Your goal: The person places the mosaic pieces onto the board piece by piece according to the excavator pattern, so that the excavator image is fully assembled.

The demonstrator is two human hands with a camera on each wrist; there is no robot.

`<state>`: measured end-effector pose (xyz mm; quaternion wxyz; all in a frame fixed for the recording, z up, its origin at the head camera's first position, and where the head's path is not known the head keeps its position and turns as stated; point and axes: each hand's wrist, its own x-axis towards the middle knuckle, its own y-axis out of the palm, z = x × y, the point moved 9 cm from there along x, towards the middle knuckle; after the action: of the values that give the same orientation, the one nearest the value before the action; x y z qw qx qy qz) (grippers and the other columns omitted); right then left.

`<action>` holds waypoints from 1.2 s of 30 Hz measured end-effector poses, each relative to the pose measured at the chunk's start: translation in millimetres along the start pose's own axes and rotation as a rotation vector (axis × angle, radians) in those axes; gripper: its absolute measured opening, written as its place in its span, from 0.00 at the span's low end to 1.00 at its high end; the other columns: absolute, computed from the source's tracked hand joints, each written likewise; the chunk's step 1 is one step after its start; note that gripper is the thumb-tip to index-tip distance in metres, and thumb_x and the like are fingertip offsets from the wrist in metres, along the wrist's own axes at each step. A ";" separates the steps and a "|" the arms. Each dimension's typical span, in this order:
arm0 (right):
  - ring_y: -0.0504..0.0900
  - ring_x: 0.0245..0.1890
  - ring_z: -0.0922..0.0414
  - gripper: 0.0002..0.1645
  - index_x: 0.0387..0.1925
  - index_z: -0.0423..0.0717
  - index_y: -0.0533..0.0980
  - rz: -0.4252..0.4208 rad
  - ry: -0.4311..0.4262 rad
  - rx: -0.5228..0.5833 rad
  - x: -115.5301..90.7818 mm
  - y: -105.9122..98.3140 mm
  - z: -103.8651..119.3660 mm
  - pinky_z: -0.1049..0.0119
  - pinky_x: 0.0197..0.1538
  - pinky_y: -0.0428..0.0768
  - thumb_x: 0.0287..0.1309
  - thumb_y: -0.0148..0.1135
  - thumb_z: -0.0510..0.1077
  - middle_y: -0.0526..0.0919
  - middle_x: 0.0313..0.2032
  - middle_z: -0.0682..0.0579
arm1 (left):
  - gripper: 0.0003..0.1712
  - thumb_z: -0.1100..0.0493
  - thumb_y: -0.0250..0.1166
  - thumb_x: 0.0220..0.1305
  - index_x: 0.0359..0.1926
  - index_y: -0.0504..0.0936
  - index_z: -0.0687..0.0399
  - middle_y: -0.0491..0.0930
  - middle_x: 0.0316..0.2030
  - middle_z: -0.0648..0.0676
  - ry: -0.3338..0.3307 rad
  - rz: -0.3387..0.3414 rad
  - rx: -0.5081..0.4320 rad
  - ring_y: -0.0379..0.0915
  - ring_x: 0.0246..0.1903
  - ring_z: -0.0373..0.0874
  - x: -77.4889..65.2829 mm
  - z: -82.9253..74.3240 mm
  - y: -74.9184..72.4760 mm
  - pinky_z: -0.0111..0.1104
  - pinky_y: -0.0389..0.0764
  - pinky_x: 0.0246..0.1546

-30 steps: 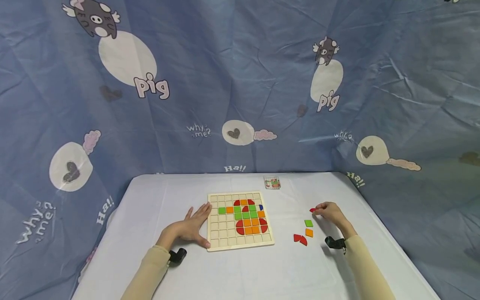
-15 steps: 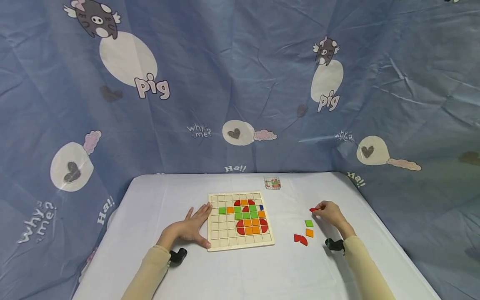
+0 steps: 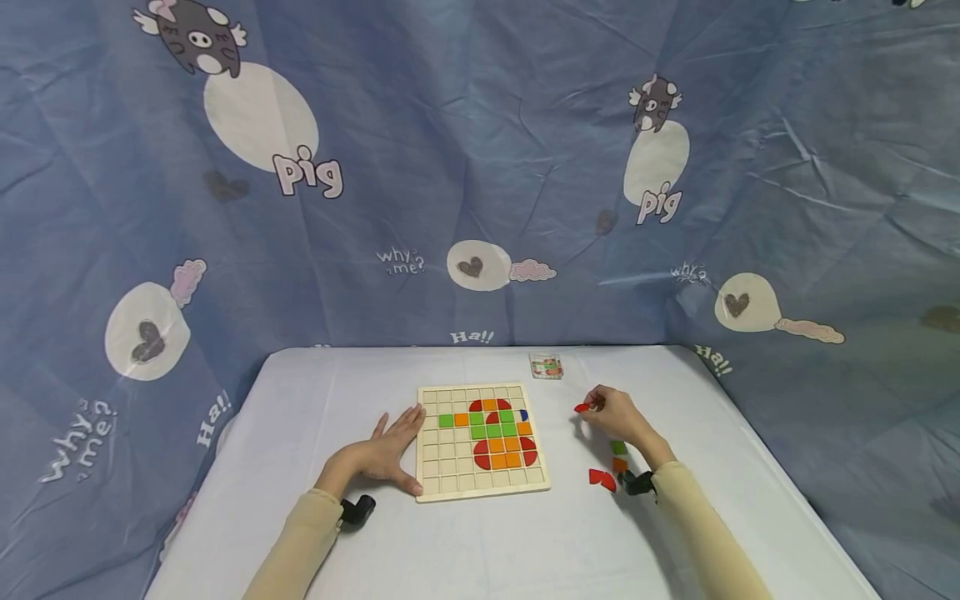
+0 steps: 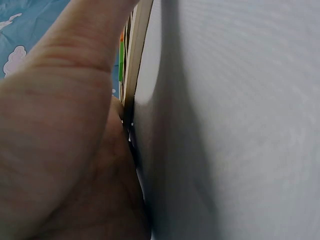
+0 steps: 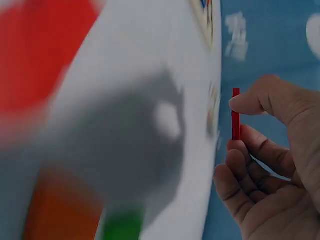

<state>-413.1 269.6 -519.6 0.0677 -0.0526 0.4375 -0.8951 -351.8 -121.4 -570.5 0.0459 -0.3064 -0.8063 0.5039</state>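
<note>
A square wooden grid board [image 3: 450, 475] lies on the white table, with green, orange and red tiles set in its cells and a blue piece at its right side. My left hand [image 3: 384, 454] rests at the board's left edge, fingers spread straight, thumb at the near corner. To the right of the board my right hand [image 3: 617, 414] pinches a thin red tile [image 5: 236, 114] between thumb and fingers, raised above the table. Below that hand lie a green tile [image 3: 618, 447], an orange tile [image 3: 619, 464] partly hidden by the wrist camera, and red quarter-round tiles [image 3: 596, 477].
A small picture card [image 3: 546, 367] with a coloured pattern lies behind the board near the table's back edge. A blue printed cloth [image 3: 480, 167] hangs behind and beside the table [image 3: 480, 550]. Each wrist carries a black camera.
My right hand has moved left toward the board, carrying the red tile away from its place beyond the green tile. The left hand has stayed at the board's edge.
</note>
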 end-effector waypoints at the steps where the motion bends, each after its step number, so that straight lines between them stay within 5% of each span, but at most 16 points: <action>1: 0.76 0.30 0.59 0.13 0.35 0.44 0.77 0.010 -0.019 0.011 2.6 6.8 11.4 0.69 0.31 0.75 0.48 0.70 0.43 0.80 0.31 0.52 | 0.82 0.27 0.74 0.32 0.76 0.36 0.59 0.31 0.77 0.58 0.003 -0.003 -0.003 0.24 0.76 0.54 0.2 -0.1 0.0 0.57 0.24 0.72; 9: 0.77 0.30 0.61 0.11 0.35 0.46 0.78 0.150 -0.211 0.043 13.8 73.5 108.7 0.70 0.33 0.78 0.50 0.71 0.42 0.80 0.31 0.56 | 0.82 0.26 0.74 0.33 0.76 0.36 0.60 0.30 0.77 0.58 0.007 0.000 0.001 0.24 0.76 0.54 0.0 0.4 0.1 0.58 0.24 0.72; 17: 0.78 0.32 0.66 0.11 0.38 0.47 0.78 0.252 -0.326 0.017 19.8 132.6 173.2 0.73 0.38 0.80 0.53 0.71 0.44 0.82 0.33 0.58 | 0.80 0.28 0.74 0.36 0.76 0.36 0.62 0.30 0.77 0.59 0.019 0.008 0.009 0.24 0.76 0.55 -1.1 -1.6 -0.3 0.58 0.24 0.72; 27: 0.77 0.31 0.68 0.11 0.37 0.46 0.80 0.280 -0.383 -0.007 36.0 174.4 207.9 0.77 0.38 0.79 0.52 0.72 0.42 0.83 0.33 0.57 | 0.80 0.27 0.73 0.36 0.76 0.35 0.60 0.29 0.77 0.58 0.016 0.023 0.025 0.23 0.76 0.54 -2.5 0.4 0.0 0.58 0.24 0.72; 36: 0.76 0.32 0.68 0.11 0.38 0.48 0.81 0.301 -0.376 -0.053 44.0 186.5 216.1 0.77 0.39 0.78 0.52 0.72 0.44 0.82 0.35 0.58 | 0.81 0.26 0.73 0.36 0.76 0.34 0.60 0.29 0.77 0.58 0.022 0.022 0.032 0.23 0.76 0.53 -1.7 0.3 0.0 0.57 0.24 0.72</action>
<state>-409.2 -18.9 -533.3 0.2794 -0.1543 0.4436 -0.8375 -350.5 -122.6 -570.2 0.0540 -0.3198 -0.7941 0.5139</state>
